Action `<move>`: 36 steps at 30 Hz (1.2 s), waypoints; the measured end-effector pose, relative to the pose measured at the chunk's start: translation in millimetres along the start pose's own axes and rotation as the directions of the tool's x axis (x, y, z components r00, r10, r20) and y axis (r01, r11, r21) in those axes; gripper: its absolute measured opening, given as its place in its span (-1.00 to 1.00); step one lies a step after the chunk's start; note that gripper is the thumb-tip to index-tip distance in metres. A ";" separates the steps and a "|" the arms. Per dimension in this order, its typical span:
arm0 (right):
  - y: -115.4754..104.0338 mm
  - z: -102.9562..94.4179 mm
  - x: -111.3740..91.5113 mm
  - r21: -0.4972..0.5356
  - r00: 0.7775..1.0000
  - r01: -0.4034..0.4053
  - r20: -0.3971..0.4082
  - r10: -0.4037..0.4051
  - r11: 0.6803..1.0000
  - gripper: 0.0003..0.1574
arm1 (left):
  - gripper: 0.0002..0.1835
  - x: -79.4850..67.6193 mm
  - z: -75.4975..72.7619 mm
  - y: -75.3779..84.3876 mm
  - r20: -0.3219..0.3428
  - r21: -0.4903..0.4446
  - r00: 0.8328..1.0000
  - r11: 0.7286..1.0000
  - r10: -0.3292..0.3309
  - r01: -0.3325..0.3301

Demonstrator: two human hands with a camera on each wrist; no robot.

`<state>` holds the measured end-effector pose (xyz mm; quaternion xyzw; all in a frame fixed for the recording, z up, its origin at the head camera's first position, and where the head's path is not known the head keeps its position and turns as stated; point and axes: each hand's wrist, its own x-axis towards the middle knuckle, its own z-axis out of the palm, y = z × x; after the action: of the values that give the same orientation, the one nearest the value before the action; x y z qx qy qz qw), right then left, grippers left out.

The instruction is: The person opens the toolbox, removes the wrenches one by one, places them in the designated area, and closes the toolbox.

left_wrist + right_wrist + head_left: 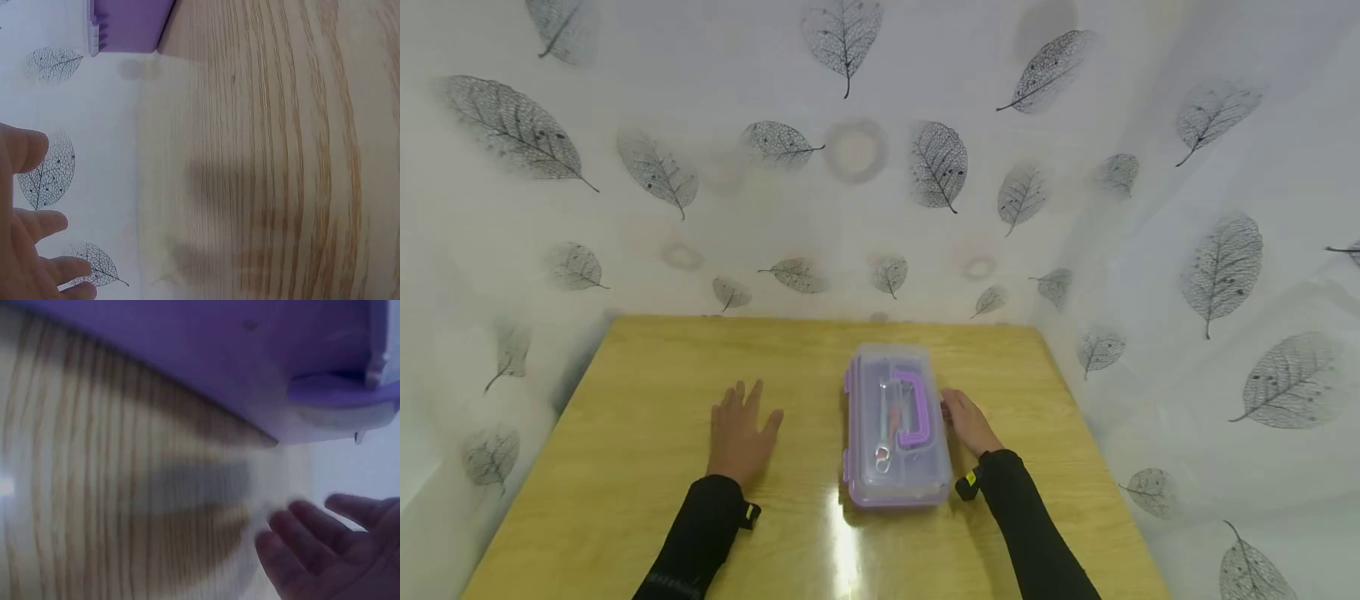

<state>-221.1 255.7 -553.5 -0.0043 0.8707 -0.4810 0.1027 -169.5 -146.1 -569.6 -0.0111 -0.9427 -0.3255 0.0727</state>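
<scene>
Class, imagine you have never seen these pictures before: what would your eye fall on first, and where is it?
The purple toolbox stands out on the wooden table, a silver wrench showing through its clear lid. The left hand is spread out to its left; the right hand is close by its right side. Behind, large dark leaves pattern the white backdrop.

The box (898, 489) is smooth plastic. The table (655, 400) looks like shiny wood, the wrench (882, 458) like shiny metal.
</scene>
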 end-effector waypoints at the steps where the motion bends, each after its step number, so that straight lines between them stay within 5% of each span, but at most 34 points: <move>1: -1.5 0.2 -0.3 0.041 1.000 -0.015 0.025 0.014 0.999 -0.13 | -0.22 1.1 0.8 1.7 0.004 -0.011 1.000 1.000 0.007 -0.007; 6: -4.3 -0.7 0.4 0.192 0.991 -0.074 0.128 0.049 0.979 -0.21 | -0.23 2.1 4.1 7.1 0.016 -0.049 1.000 0.999 0.020 -0.019; 11: 1.9 -4.8 -0.2 0.372 0.954 -0.203 0.283 0.097 0.906 -0.36 | -0.25 -4.9 11.1 -1.2 0.025 -0.025 1.000 1.000 -0.012 0.013; 21: 7.3 -14.4 -0.4 0.458 0.890 -0.252 0.456 0.017 0.852 -0.36 | -0.23 -8.5 15.2 -9.4 0.037 -0.047 0.999 0.999 -0.017 0.019; 30: -8.1 -19.2 1.8 0.262 0.953 -0.196 0.278 0.120 0.945 -0.37 | -0.25 -4.6 10.9 -3.0 0.050 -0.082 0.999 0.997 -0.013 0.017; 36: -15.6 -20.1 -5.1 0.210 0.966 -0.190 0.216 0.144 0.959 -0.30 | -0.25 -13.7 17.0 10.6 0.116 -0.228 0.992 0.971 -0.045 0.070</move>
<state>-221.3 264.7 -529.1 0.0337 0.7921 -0.5647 0.2293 -157.4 -126.9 -578.3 -0.0101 -0.9007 -0.4342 0.0093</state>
